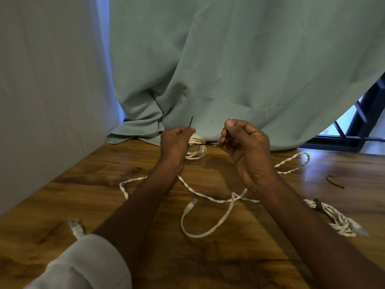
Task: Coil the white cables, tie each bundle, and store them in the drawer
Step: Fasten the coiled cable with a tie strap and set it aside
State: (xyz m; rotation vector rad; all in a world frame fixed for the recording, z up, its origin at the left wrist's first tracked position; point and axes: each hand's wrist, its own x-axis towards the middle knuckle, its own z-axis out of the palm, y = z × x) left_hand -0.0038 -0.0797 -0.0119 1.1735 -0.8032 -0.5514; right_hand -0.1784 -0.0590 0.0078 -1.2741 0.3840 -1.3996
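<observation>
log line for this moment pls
both hands pinch black tie | coil behind | tied bundle right | loose cable uncoiled

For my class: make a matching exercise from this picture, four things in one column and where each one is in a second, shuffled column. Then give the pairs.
Things
1. black tie
2. coiled cable
3. tied bundle
4. spare tie

Places
A. far right on the table, loose
B. behind the left hand
C. stretched between both hands
D. beside the right forearm, near right

Pairs: 1-C, 2-B, 3-D, 4-A. The right hand pinches the tie's other end.
</observation>
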